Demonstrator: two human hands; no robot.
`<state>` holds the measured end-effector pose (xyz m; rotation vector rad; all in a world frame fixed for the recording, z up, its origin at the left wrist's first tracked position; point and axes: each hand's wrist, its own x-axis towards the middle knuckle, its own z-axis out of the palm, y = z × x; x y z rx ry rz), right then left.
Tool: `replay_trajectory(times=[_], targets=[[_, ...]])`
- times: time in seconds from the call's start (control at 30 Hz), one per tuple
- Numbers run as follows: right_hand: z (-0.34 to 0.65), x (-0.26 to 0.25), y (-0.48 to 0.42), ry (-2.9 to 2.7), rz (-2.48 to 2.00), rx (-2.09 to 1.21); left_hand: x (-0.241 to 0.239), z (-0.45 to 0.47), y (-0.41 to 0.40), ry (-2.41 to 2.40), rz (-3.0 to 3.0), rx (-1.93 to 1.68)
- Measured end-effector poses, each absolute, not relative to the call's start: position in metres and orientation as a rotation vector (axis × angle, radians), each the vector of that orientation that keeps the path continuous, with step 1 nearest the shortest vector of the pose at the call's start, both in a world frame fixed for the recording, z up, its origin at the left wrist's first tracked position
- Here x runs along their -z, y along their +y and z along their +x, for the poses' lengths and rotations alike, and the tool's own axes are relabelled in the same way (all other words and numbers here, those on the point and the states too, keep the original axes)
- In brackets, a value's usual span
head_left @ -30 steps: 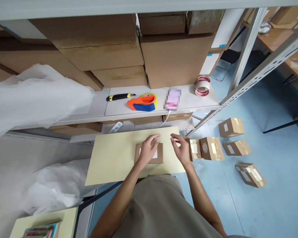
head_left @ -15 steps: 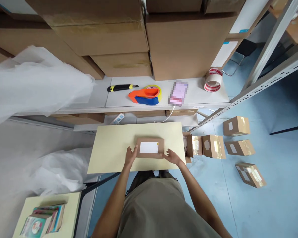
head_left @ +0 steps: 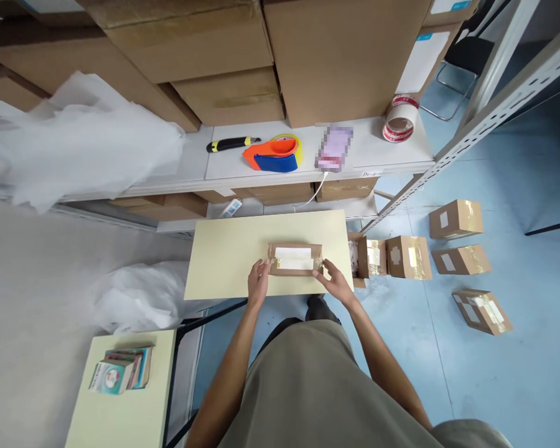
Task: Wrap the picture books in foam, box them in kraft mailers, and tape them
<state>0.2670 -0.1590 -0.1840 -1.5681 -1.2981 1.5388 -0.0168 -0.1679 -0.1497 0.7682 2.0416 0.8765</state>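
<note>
A small cardboard box [head_left: 318,251] lies on the cream tabletop [head_left: 228,258], with a white label and shiny clear tape across its face. My left hand [head_left: 258,281] is closed at the box's left end, fingertips against its edge. At the other end, my right hand [head_left: 335,283] has its thumb on the lower right corner and its fingers along the right side. The box sits between both hands. Its underside is hidden.
On the shelf ahead are a black and yellow cutter [head_left: 231,144], an orange and blue tape dispenser [head_left: 274,155], a phone [head_left: 335,149] and tape rolls [head_left: 400,119]. White wrapping sheets [head_left: 88,137] hang at left. Books [head_left: 121,370] lie lower left. Several boxes [head_left: 455,219] stand on the floor.
The box has been turned around: its label's yellow mark has gone from upper right to lower left, and clear tape now shows. Both hands have closed in on its ends. The view has shifted.
</note>
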Motion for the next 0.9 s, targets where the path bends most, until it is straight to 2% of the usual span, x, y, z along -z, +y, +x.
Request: replay_trajectory(times=[0.27, 0.6, 0.9], targets=[[0.306, 0.17, -0.203, -1.403, -1.609, -1.507, 0.145, 0.028, -0.238, 1.961, 0.757, -0.842], [0.378, 0.153, -0.319, -1.33, -1.686, -1.442, 0.176, 0.113, -0.362, 1.824, 0.565, -0.918], [0.471, 0.141, -0.349, -1.328, -1.824, -1.341, 0.176, 0.204, -0.407, 1.652, 0.466, -0.841]])
